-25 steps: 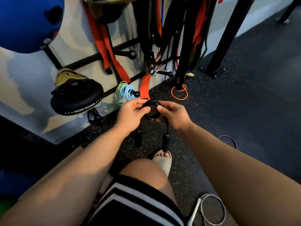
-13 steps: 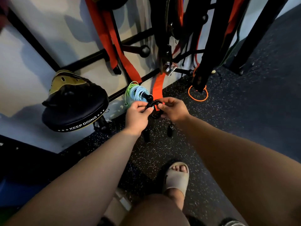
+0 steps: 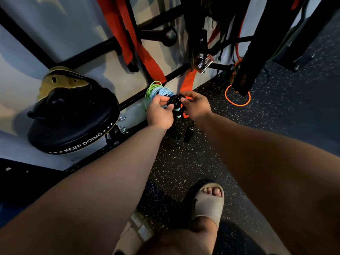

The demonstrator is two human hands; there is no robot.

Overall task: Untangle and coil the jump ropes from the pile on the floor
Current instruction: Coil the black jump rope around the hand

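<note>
A coiled black jump rope [image 3: 174,102] is held up between both hands, close to a wall peg. My left hand [image 3: 160,113] pinches the coil's left side and my right hand [image 3: 196,106] grips its right side. Two black handles [image 3: 189,133] hang below the coil. Right behind it, coiled green and light-blue ropes [image 3: 156,91] hang on the peg. An orange rope coil [image 3: 237,98] lies on the floor around the foot of a black post.
A black focus pad [image 3: 73,126] reading "KEEP DOING" hangs on the left wall rack. Red-orange straps [image 3: 139,52] and black bars hang above. A black rack post [image 3: 252,57] stands to the right. My sandalled foot [image 3: 208,201] is on the speckled rubber floor.
Both hands have carried the black coil forward and up toward the peg with the green and blue ropes. The view has moved closer to the wall.
</note>
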